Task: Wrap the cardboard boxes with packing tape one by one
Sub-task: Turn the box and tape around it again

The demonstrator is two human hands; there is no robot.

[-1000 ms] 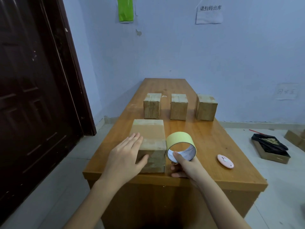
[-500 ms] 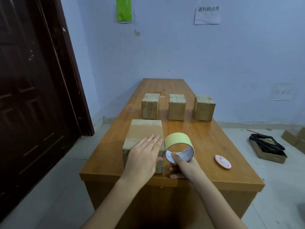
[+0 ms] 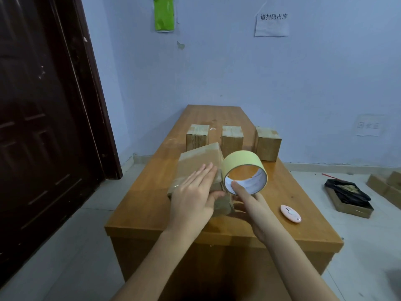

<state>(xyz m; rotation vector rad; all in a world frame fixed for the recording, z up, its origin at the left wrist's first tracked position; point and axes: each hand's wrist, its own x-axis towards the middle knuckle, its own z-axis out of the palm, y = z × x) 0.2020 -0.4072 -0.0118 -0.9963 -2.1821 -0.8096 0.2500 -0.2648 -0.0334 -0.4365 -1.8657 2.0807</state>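
Since the earlier frame the box (image 3: 200, 162) is tilting up off the table (image 3: 143, 205) at frame centre. Left hand (image 3: 193, 197) is pressing it, fingers straight and together. Right hand (image 3: 249, 205) is holding the tape (image 3: 244, 173), one finger inside the core. For a good wrap, I judge the tape should be staying taut while the box is turning.

Your left hand (image 3: 193, 198) is pressing flat on the tilted cardboard box (image 3: 200, 168); at its three o'clock, your right hand (image 3: 249, 205) is hooking the tape roll (image 3: 244, 168).
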